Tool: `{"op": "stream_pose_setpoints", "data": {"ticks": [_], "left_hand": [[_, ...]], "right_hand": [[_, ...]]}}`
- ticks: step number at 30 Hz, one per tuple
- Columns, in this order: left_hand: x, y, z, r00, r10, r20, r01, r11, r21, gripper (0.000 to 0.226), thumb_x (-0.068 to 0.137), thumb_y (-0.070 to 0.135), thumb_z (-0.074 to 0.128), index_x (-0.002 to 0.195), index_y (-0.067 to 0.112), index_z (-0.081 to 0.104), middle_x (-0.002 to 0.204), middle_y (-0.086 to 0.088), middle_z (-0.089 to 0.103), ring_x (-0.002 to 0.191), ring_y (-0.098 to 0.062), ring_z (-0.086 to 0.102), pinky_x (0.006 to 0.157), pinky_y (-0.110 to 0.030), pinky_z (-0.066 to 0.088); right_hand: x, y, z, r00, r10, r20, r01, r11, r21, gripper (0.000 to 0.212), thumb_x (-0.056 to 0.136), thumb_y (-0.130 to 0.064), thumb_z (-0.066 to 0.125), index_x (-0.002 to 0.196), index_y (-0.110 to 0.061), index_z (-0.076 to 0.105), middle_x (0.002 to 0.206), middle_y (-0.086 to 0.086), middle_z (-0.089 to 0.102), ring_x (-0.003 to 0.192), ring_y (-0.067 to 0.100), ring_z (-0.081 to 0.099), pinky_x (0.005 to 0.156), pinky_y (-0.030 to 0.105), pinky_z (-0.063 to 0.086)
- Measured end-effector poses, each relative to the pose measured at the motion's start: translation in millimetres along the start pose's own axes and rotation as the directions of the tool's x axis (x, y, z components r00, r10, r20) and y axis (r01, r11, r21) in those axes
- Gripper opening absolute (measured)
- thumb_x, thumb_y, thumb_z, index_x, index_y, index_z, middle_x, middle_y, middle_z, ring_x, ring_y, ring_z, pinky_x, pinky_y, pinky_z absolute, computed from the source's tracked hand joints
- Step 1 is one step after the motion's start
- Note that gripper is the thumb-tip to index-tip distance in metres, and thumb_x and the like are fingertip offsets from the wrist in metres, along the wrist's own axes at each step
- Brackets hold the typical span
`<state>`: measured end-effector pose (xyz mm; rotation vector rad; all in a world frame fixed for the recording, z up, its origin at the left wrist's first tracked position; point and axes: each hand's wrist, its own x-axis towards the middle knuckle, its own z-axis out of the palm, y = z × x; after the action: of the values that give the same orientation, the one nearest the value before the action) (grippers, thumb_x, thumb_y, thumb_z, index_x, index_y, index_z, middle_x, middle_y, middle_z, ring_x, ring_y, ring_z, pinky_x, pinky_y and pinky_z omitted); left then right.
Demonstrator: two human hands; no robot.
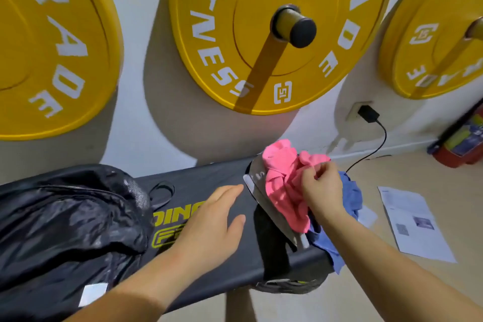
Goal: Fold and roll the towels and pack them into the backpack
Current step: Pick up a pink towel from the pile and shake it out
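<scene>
A crumpled pink towel lies at the right end of the black bench, with a blue towel bunched beneath and beside it, hanging over the bench end. My right hand grips the pink towel from above, fingers curled into the cloth. My left hand rests flat on the bench pad, fingers straight, holding nothing. The black backpack lies on the left part of the bench, next to my left forearm.
Yellow weight plates hang on pegs on the white wall behind the bench. A black charger is plugged in, its cable trailing to the floor. Papers lie on the floor at right, and a red object stands by the wall.
</scene>
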<state>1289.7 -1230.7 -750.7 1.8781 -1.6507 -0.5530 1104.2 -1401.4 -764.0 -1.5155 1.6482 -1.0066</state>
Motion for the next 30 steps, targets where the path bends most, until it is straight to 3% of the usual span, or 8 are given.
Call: {"op": "stream_pose_setpoints", "data": {"ticks": [3,6,11,15,20,22,27,30], "left_hand": [[-18.7,8.2,-20.6,0.999,0.036,-0.014,-0.036,0.999,-0.005,0.057,0.098,0.03,0.056,0.152,0.032,0.037,0.146,0.024,0.039,0.126,0.001,0.047,0.105,-0.021,0.042],[-35.3,16.7,-39.8,0.997,-0.015,-0.082,0.008,0.996,-0.088,0.057,0.097,0.032,0.057,0.15,0.036,0.037,0.143,0.03,0.038,0.125,0.008,0.047,0.104,-0.029,0.048],[-58.9,42.6,-59.8,0.985,-0.025,-0.171,-0.001,0.989,-0.15,0.056,0.097,0.029,0.059,0.148,0.04,0.039,0.139,0.032,0.041,0.124,0.01,0.047,0.105,-0.027,0.047],[-78.0,55.1,-66.3,0.979,-0.054,-0.198,0.007,0.973,-0.231,0.053,0.097,0.026,0.061,0.146,0.038,0.044,0.134,0.031,0.044,0.123,0.009,0.049,0.105,-0.02,0.044],[-104.7,43.9,-61.4,0.98,-0.087,-0.179,0.035,0.96,-0.278,0.051,0.095,0.023,0.064,0.143,0.033,0.049,0.134,0.031,0.046,0.122,0.006,0.053,0.105,-0.03,0.05],[-108.0,38.3,-63.2,0.975,-0.093,-0.203,0.033,0.959,-0.283,0.053,0.095,0.023,0.065,0.144,0.033,0.048,0.133,0.029,0.047,0.122,0.004,0.053,0.104,-0.03,0.051],[-114.2,44.6,-90.5,0.973,-0.074,-0.22,-0.029,0.903,-0.428,0.062,0.09,0.018,0.074,0.144,0.035,0.049,0.135,0.021,0.057,0.126,0.007,0.053,0.101,-0.013,0.044],[-120.7,49.4,-104.4,0.994,-0.036,-0.105,-0.028,0.836,-0.549,0.036,0.088,0.011,0.075,0.119,0.028,0.07,0.105,0.003,0.077,0.102,-0.009,0.072,0.093,-0.03,0.058]], "right_hand": [[-11.0,-43.3,-22.2,1.0,-0.018,0.002,0.017,0.986,0.164,0.032,0.091,-0.009,0.049,0.067,0.011,0.056,0.047,0.008,0.053,0.039,0.011,0.048,0.046,0.02,0.043],[-19.8,-89.8,-51.8,0.999,-0.045,0.014,0.04,0.97,0.241,0.034,0.089,0.0,0.056,0.055,0.002,0.058,0.04,0.002,0.046,0.03,0.005,0.038,0.037,0.014,0.033],[-40.8,-153.9,-87.6,0.968,-0.2,0.149,0.14,0.931,0.337,0.018,0.078,0.0,0.074,0.071,-0.01,0.062,0.065,0.01,0.064,0.054,0.015,0.06,0.051,0.026,0.05],[-62.9,-172.9,-91.7,0.901,-0.392,0.186,0.357,0.914,0.195,0.02,0.077,0.015,0.055,0.085,-0.003,0.061,0.081,0.008,0.067,0.069,0.013,0.06,0.059,0.017,0.049],[-98.8,-142.7,-80.1,0.879,-0.323,0.35,0.273,0.944,0.187,0.029,0.076,0.017,0.051,0.09,-0.008,0.058,0.082,0.008,0.062,0.066,0.014,0.052,0.058,0.02,0.043],[-115.2,-145.3,-78.2,0.806,-0.3,0.51,0.2,0.949,0.243,0.032,0.076,0.018,0.057,0.092,-0.009,0.06,0.079,0.011,0.069,0.065,0.017,0.058,0.06,0.026,0.047],[-152.9,-178.2,-86.4,0.453,-0.333,0.827,0.111,0.941,0.319,0.04,0.081,0.028,0.059,0.109,0.0,0.057,0.088,0.022,0.068,0.063,0.017,0.065,0.053,0.019,0.051],[-166.8,-190.2,-90.0,0.338,-0.362,0.869,0.217,0.928,0.302,0.037,0.082,0.025,0.063,0.11,0.0,0.06,0.091,0.021,0.071,0.073,0.021,0.066,0.063,0.024,0.055]]}}
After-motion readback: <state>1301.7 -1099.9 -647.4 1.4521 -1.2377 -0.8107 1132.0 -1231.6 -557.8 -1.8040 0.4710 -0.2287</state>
